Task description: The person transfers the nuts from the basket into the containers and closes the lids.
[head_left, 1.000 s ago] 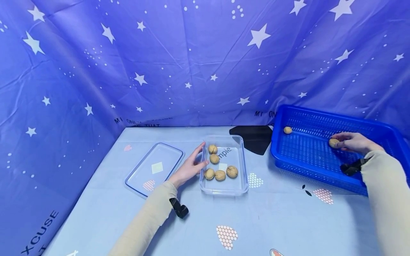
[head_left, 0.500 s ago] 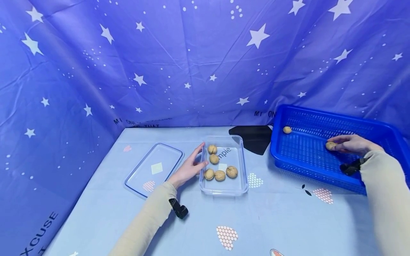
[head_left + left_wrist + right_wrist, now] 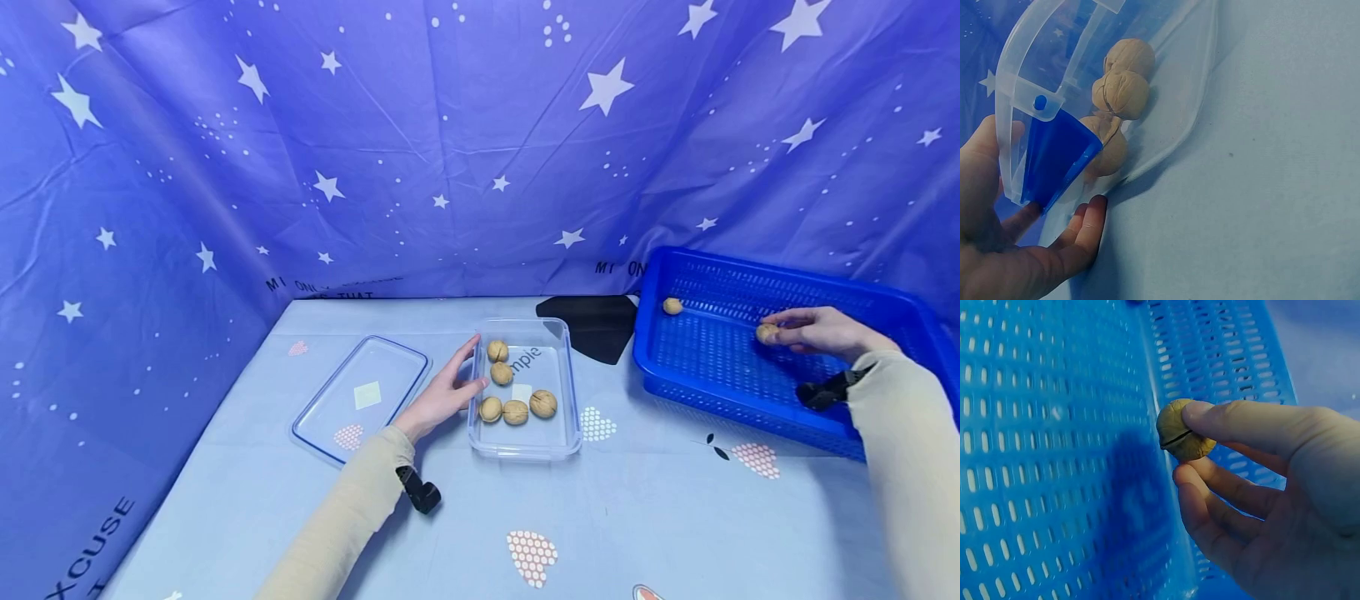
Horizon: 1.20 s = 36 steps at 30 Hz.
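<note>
My right hand (image 3: 828, 332) pinches a walnut (image 3: 1180, 430) between thumb and fingers, inside the blue basket (image 3: 735, 400). In the right wrist view its shadow falls on the basket floor, apart from the nut. Another walnut (image 3: 672, 306) lies at the basket's left end. At the left wall of a clear plastic food container (image 3: 558, 437), my left hand (image 3: 441, 393) rests with fingers fairly straight, the thumb tip at the rim. Several walnuts (image 3: 515, 412) sit inside the container along its left and front. The left wrist view shows a blue-lit side clip flap (image 3: 1060, 156) close to those fingers.
The container's clear lid (image 3: 337, 417), edged in blue, lies flat left of my left hand. A black patch (image 3: 588, 325) shows on the tablecloth between container and basket. A starry blue curtain (image 3: 450, 150) stands behind the table.
My right hand has carried the pinched walnut a little to the left and slightly up within the basket. The left hand and the container have stayed in place.
</note>
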Available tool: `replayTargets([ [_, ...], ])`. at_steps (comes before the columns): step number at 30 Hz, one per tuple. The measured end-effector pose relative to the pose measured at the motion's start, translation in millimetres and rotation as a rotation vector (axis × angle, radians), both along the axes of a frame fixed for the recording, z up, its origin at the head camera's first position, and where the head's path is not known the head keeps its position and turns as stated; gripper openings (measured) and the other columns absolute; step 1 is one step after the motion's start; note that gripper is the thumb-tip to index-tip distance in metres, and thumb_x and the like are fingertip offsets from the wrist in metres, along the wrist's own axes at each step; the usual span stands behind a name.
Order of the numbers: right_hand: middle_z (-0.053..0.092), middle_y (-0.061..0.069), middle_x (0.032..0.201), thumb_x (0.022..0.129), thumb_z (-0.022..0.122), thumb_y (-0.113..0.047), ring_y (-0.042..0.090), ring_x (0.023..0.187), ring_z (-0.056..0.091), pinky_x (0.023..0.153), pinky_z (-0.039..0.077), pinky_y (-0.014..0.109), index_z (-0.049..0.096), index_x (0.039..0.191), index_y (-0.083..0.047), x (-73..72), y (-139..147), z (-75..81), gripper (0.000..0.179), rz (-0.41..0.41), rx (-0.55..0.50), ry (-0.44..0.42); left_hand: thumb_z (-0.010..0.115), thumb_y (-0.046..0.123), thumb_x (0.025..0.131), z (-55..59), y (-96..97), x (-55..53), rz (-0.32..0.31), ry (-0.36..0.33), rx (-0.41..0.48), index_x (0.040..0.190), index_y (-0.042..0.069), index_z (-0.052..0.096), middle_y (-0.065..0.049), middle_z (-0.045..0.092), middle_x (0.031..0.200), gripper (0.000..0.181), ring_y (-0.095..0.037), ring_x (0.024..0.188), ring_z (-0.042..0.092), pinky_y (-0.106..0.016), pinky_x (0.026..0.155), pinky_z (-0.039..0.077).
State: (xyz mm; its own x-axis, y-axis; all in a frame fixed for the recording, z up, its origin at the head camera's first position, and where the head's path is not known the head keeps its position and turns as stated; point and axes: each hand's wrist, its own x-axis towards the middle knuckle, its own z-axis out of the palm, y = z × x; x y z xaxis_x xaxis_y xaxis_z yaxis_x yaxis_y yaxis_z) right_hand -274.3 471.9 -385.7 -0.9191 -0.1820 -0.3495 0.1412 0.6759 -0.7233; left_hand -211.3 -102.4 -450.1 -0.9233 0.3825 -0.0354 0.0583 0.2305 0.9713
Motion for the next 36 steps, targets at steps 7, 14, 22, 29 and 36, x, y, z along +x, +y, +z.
replayTargets([
  [7, 0.058, 0.019, 0.122, 0.095, 0.063, -0.021, 0.004, 0.090, 0.061, 0.082, 0.055, 0.032, 0.050, 0.132, 0.010, -0.5, -10, 10.0, 0.050, 0.012, 0.000, 0.043, 0.059, 0.018, 0.096, 0.2, 1.4, -0.3, -0.001, -0.008, -0.007, 0.156, 0.026, 0.016, -0.014, 0.017, 0.158, 0.074, -0.046, 0.133, 0.032, -0.048, 0.093, 0.049],
  [14, 0.060, 0.018, 0.122, 0.097, 0.061, -0.023, 0.003, 0.092, 0.061, 0.083, 0.055, 0.033, 0.043, 0.136, 0.012, -1.4, -23, 20.8, 0.057, 0.037, 0.001, 0.067, 0.059, 0.017, 0.096, -0.6, 1.3, 0.0, -0.008, -0.016, 0.001, 0.156, 0.027, 0.016, -0.014, 0.016, 0.158, 0.075, -0.047, 0.132, 0.034, -0.046, 0.092, 0.051],
  [22, 0.061, 0.014, 0.123, 0.098, 0.059, -0.028, 0.001, 0.093, 0.060, 0.082, 0.055, 0.032, 0.041, 0.138, 0.011, 2.8, -32, 29.6, 0.059, 0.056, 0.019, 0.090, 0.059, 0.018, 0.097, 0.4, 0.7, -0.3, -0.015, -0.017, 0.007, 0.156, 0.025, 0.015, -0.015, 0.015, 0.158, 0.074, -0.048, 0.132, 0.032, -0.048, 0.093, 0.050],
  [29, 0.058, 0.019, 0.126, 0.098, 0.058, -0.031, -0.001, 0.090, 0.060, 0.079, 0.055, 0.030, 0.043, 0.137, 0.008, 4.6, -38, 38.6, 0.057, 0.069, 0.042, 0.123, 0.059, 0.018, 0.096, -0.2, 0.8, -0.9, -0.001, -0.006, -0.020, 0.156, 0.028, 0.015, -0.013, 0.017, 0.158, 0.075, -0.046, 0.134, 0.030, -0.052, 0.099, 0.044],
  [36, 0.053, 0.025, 0.131, 0.099, 0.057, -0.031, 0.002, 0.091, 0.061, 0.076, 0.054, 0.026, 0.045, 0.139, 0.004, 9.0, -52, 48.5, 0.055, 0.100, 0.059, 0.172, 0.058, 0.016, 0.097, 0.0, 0.6, 0.8, -0.004, -0.010, -0.009, 0.156, 0.027, 0.015, -0.014, 0.015, 0.158, 0.074, -0.047, 0.134, 0.030, -0.051, 0.095, 0.047],
])
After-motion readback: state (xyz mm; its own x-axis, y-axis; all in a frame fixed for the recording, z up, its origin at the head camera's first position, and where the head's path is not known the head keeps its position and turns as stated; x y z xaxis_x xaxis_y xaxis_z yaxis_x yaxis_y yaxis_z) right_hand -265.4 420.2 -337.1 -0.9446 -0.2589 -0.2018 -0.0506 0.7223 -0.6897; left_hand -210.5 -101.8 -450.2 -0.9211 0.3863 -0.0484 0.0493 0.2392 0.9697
